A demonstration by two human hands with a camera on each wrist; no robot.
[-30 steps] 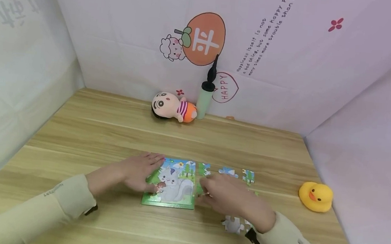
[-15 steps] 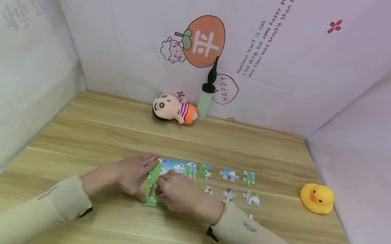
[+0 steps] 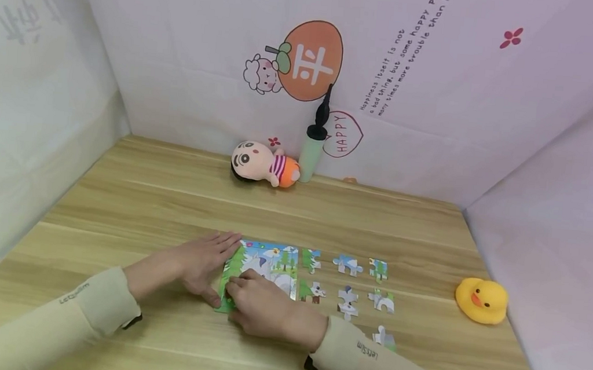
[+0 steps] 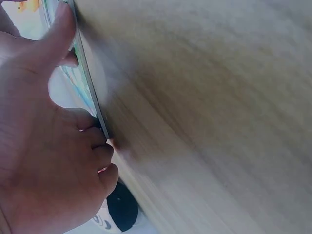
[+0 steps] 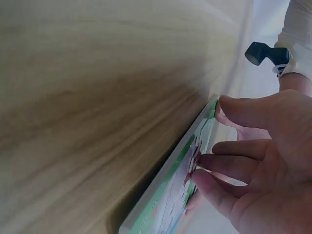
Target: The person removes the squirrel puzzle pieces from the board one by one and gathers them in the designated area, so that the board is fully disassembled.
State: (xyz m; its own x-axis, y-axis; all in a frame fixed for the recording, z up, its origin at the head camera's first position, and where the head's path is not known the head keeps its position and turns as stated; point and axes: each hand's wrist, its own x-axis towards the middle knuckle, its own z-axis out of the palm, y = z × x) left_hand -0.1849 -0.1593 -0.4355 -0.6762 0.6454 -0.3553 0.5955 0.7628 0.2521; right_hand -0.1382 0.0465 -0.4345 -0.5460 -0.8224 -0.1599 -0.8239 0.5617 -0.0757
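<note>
A square jigsaw puzzle board [image 3: 285,259] with a green border and a grey squirrel picture lies mid-table. My left hand [image 3: 205,265] rests along its left side, fingers spread and thumb at the near left corner. In the left wrist view, the left thumb [image 4: 61,34] lies on the board's edge. My right hand [image 3: 263,304] covers the board's near left part. Its fingertips press on the surface in the right wrist view, beside brownish edges of a puzzle piece [image 5: 195,155]; whether that piece sits flat cannot be told. The right thumb [image 5: 239,111] touches the border, apart from the fingers.
Several loose jigsaw pieces [image 3: 349,264] lie in rows right of the board; the right sleeve may hide others. A yellow rubber duck [image 3: 481,301] sits at the table's right edge. A plush doll [image 3: 264,164] and a green hand pump [image 3: 312,151] stand by the back wall.
My right hand has moved left from the loose pieces onto the board, then slightly nearer its front left corner. My left hand stays at the board's left side, shifted slightly outward.
</note>
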